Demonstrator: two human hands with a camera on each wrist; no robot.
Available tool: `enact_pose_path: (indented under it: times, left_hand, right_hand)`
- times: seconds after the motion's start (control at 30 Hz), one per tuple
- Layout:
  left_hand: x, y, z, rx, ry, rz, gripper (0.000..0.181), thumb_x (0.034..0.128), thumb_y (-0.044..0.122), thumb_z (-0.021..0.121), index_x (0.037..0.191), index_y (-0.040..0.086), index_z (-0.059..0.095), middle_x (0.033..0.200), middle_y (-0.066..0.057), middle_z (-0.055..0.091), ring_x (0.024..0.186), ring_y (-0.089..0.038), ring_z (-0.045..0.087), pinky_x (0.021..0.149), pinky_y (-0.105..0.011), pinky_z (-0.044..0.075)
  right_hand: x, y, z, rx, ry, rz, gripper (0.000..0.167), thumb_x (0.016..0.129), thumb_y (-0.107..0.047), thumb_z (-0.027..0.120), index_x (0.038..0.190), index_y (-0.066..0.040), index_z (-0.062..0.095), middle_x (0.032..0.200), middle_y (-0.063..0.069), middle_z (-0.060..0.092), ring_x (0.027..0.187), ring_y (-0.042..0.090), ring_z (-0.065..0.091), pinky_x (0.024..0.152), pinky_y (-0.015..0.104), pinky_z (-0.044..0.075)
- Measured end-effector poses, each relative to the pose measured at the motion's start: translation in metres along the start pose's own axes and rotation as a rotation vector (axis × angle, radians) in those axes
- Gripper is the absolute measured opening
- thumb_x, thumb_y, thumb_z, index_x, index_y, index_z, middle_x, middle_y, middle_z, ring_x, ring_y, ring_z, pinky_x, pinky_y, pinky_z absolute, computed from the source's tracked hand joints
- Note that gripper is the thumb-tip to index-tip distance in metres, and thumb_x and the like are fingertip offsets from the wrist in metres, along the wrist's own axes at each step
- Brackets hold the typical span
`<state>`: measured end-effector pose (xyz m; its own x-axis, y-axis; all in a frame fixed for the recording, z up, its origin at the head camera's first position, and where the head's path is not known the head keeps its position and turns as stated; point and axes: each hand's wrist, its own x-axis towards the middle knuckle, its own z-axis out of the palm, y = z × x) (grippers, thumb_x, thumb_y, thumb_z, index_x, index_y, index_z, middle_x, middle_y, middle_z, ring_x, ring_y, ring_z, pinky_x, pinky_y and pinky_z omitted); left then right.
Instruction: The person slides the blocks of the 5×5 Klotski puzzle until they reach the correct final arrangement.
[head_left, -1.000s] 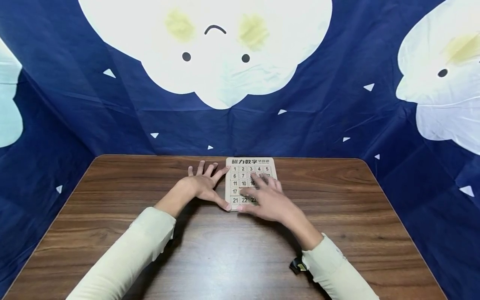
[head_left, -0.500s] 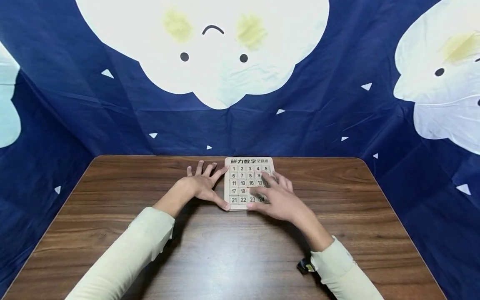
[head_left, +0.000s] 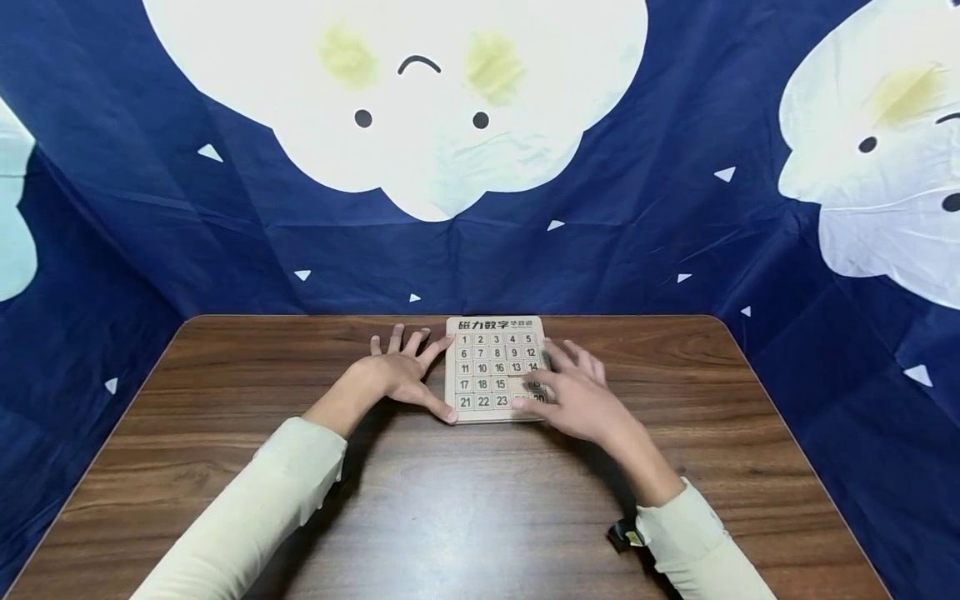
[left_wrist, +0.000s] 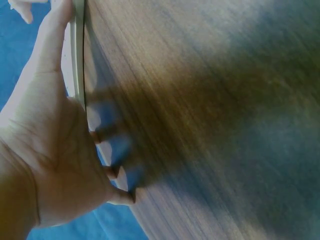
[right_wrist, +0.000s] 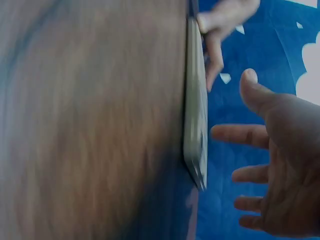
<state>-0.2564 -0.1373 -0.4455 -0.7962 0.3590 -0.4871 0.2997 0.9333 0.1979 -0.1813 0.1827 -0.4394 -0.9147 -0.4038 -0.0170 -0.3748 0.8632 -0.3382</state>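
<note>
The board (head_left: 481,368) lies at the table's (head_left: 450,517) twelve o'clock. At its nine, the left hand (head_left: 397,375), fingers spread, touches its edge; at its four, the right hand (head_left: 579,402) reaches over, fingers loosely extended.

The board (head_left: 493,325) lies at twelve o'clock on the tabletop (head_left: 442,533), near its far edge, tiles (head_left: 482,368) set in it. Of my hands, the left hand (head_left: 396,377) rests at the board's nine o'clock, touching its edge; the right hand (head_left: 576,396) is over its four o'clock corner. A gap (head_left: 516,386) sits at tile 15's (head_left: 500,384) three o'clock. The curtain (head_left: 450,271) stands beyond, from ten round to two o'clock.
</note>
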Motion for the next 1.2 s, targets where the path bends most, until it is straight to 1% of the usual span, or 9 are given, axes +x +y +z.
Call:
enact_pose_path:
  times: [0.07, 0.13, 0.33, 0.5, 0.63, 0.8, 0.93, 1.03, 1.2]
  left_hand:
    - [0.000, 0.000, 0.000, 0.000, 0.002, -0.001, 0.151, 0.0692, 0.096, 0.082, 0.182, 0.041, -0.002, 0.192, -0.016, -0.005, 0.173, -0.057, -0.019, 0.133, -0.086, -0.006]
    - [0.000, 0.000, 0.000, 0.001, 0.002, -0.001, 0.152, 0.0687, 0.096, 0.083, 0.182, 0.042, -0.002, 0.192, -0.016, -0.005, 0.173, -0.057, -0.018, 0.133, -0.086, -0.006]
    - [0.001, 0.000, 0.000, 0.006, 0.001, -0.003, 0.151, 0.0689, 0.096, 0.082, 0.182, 0.043, -0.003, 0.192, -0.015, -0.005, 0.173, -0.057, -0.019, 0.133, -0.086, -0.006]
    - [0.002, 0.000, 0.000, 0.007, 0.001, 0.001, 0.152, 0.0690, 0.097, 0.081, 0.182, 0.043, -0.005, 0.192, -0.015, -0.005, 0.173, -0.057, -0.019, 0.133, -0.086, -0.006]
    - [0.002, 0.000, -0.001, 0.011, 0.000, -0.005, 0.152, 0.0684, 0.098, 0.081, 0.182, 0.043, -0.005, 0.192, -0.015, -0.006, 0.173, -0.056, -0.020, 0.133, -0.086, -0.007]
    - [0.003, 0.000, -0.001, 0.003, -0.003, 0.000, 0.153, 0.0682, 0.097, 0.081, 0.182, 0.043, -0.005, 0.192, -0.015, -0.007, 0.173, -0.056, -0.022, 0.132, -0.087, -0.008]
    - [0.003, -0.001, -0.001, 0.000, 0.000, -0.006, 0.152, 0.0685, 0.097, 0.082, 0.182, 0.044, -0.005, 0.192, -0.014, -0.007, 0.173, -0.055, -0.022, 0.132, -0.087, -0.008]
    - [0.002, -0.001, 0.000, 0.004, 0.000, -0.011, 0.152, 0.0684, 0.097, 0.081, 0.182, 0.044, -0.005, 0.192, -0.014, -0.007, 0.173, -0.055, -0.021, 0.133, -0.086, -0.008]
    - [0.002, -0.001, 0.002, 0.009, -0.003, -0.008, 0.153, 0.0678, 0.098, 0.081, 0.182, 0.044, -0.005, 0.192, -0.014, -0.006, 0.173, -0.056, -0.020, 0.133, -0.086, -0.007]
  right_hand:
    - [-0.003, 0.007, -0.002, -0.010, 0.025, 0.028, 0.052, 0.102, -0.061, 0.076, 0.136, -0.021, 0.083, 0.180, 0.028, 0.039, 0.167, 0.062, 0.027, 0.130, 0.084, 0.021]
    - [-0.004, 0.009, -0.001, -0.014, 0.016, 0.044, 0.053, 0.102, -0.061, 0.077, 0.137, -0.022, 0.082, 0.180, 0.029, 0.038, 0.167, 0.062, 0.028, 0.130, 0.083, 0.022]
    - [0.002, 0.003, 0.005, 0.022, -0.050, -0.025, 0.063, 0.103, -0.067, 0.071, 0.149, -0.025, 0.075, 0.182, 0.027, 0.036, 0.167, 0.061, 0.027, 0.131, 0.082, 0.024]
    - [0.005, 0.012, 0.000, 0.025, 0.016, 0.031, 0.061, 0.104, -0.062, 0.074, 0.149, -0.021, 0.076, 0.182, 0.028, 0.035, 0.166, 0.060, 0.030, 0.130, 0.082, 0.023]
    - [0.003, 0.022, -0.004, 0.003, 0.015, 0.078, 0.060, 0.105, -0.061, 0.073, 0.149, -0.020, 0.076, 0.180, 0.030, 0.036, 0.165, 0.061, 0.031, 0.127, 0.082, 0.026]
    - [0.000, 0.025, -0.007, 0.007, 0.015, 0.047, 0.051, 0.103, -0.060, 0.076, 0.134, -0.021, 0.084, 0.179, 0.027, 0.042, 0.166, 0.061, 0.031, 0.127, 0.083, 0.026]
    - [0.006, 0.021, -0.005, 0.002, 0.038, 0.037, 0.060, 0.104, -0.062, 0.074, 0.146, -0.020, 0.078, 0.181, 0.026, 0.039, 0.164, 0.060, 0.033, 0.128, 0.082, 0.027]
    - [0.008, 0.019, -0.002, -0.015, -0.008, 0.058, 0.068, 0.105, -0.064, 0.071, 0.158, -0.022, 0.068, 0.183, 0.027, 0.033, 0.164, 0.060, 0.033, 0.128, 0.081, 0.027]
    - [0.000, 0.013, -0.004, -0.020, -0.075, 0.068, 0.063, 0.103, -0.065, 0.073, 0.149, -0.023, 0.076, 0.182, 0.026, 0.035, 0.165, 0.059, 0.031, 0.128, 0.080, 0.027]
